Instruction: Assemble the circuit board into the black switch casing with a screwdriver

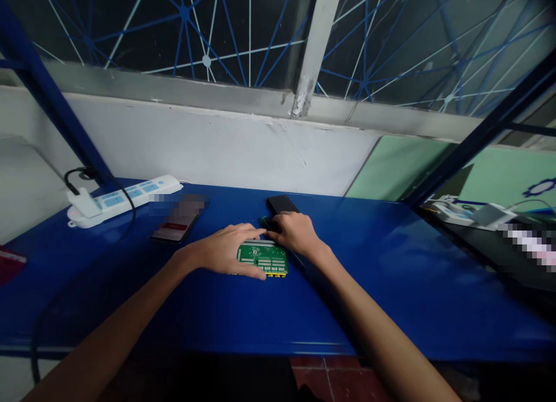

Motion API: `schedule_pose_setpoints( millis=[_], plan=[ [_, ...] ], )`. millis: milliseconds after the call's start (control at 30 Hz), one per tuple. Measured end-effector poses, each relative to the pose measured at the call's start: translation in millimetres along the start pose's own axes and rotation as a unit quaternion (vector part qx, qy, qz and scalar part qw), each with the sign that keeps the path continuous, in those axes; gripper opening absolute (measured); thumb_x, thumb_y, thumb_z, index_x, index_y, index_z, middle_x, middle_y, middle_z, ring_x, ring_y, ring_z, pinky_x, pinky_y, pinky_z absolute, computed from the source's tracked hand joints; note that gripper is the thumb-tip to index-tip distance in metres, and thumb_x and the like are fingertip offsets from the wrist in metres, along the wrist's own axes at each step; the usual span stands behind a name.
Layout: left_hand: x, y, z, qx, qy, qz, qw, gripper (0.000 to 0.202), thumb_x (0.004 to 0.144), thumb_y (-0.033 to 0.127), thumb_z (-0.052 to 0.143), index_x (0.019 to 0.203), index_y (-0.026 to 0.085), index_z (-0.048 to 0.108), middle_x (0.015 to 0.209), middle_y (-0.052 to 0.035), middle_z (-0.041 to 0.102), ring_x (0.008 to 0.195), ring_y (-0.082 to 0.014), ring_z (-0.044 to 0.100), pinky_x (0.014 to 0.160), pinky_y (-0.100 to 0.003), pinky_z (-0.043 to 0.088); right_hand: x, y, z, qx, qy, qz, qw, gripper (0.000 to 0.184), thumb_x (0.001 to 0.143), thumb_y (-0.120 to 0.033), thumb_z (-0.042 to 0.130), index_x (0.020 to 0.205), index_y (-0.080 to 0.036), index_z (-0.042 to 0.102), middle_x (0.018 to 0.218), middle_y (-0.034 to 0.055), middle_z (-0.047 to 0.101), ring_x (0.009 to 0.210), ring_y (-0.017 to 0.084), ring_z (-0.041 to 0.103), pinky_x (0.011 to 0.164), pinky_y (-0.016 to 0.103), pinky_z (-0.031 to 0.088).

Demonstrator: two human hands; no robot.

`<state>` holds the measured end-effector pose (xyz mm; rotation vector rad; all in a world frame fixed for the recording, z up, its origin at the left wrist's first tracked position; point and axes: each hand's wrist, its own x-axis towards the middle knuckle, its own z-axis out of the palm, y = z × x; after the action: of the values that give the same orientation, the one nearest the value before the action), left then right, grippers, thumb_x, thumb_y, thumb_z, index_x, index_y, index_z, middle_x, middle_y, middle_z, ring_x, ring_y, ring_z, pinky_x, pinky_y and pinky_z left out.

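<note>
A green circuit board (269,256) with yellow parts along its near edge lies on the blue table (243,315). My left hand (226,248) grips its left side, the thumb along the near edge and the fingers across the far edge. At the board's far right corner is my right hand (295,231), its fingers curled together. A small dark and green item (264,221) shows beside the right fingertips; what the fingers hold is mostly hidden. Just behind that hand lies a flat black object (281,203).
A phone (176,219) with a lit screen lies left of my hands. Behind it stands a white power strip (143,192) with a plug and black cable. Blue frame posts rise on both sides. A white box-like item (493,215) sits at the right.
</note>
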<state>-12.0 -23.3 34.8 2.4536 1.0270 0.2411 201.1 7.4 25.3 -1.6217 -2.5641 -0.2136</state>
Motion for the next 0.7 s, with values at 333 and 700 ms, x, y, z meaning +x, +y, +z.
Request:
schedule_pose_setpoints(
  millis=[333, 700],
  plan=[
    [8.5, -37.6, -9.7, -0.025, 0.242, -0.153, 0.958, 0.062, 0.098, 0.051, 0.023, 0.079, 0.018, 0.072, 0.096, -0.0083, 0.074, 0.093, -0.0226, 0.066, 0.091, -0.037, 0.046, -5.8, 10.7, -24.5, 0.264, 0.271, 0.128, 0.917, 0.023, 0.078, -0.04, 0.058, 0.086, -0.019, 0.065, 0.075, 0.0035, 0.07, 0.061, 0.017, 0.063, 0.058, 0.03, 0.042],
    [11.0, -29.3, -1.8, -0.027, 0.195, -0.099, 0.975, 0.064, 0.1, 0.048, 0.021, 0.094, 0.017, 0.076, 0.099, -0.0063, 0.075, 0.104, -0.0223, 0.066, 0.1, -0.035, 0.041, -4.3, -6.1, -17.4, 0.549, 0.259, 0.069, 0.791, 0.013, 0.076, -0.03, 0.06, 0.08, -0.019, 0.057, 0.066, 0.002, 0.067, 0.06, 0.017, 0.066, 0.058, 0.031, 0.05]
  ],
)
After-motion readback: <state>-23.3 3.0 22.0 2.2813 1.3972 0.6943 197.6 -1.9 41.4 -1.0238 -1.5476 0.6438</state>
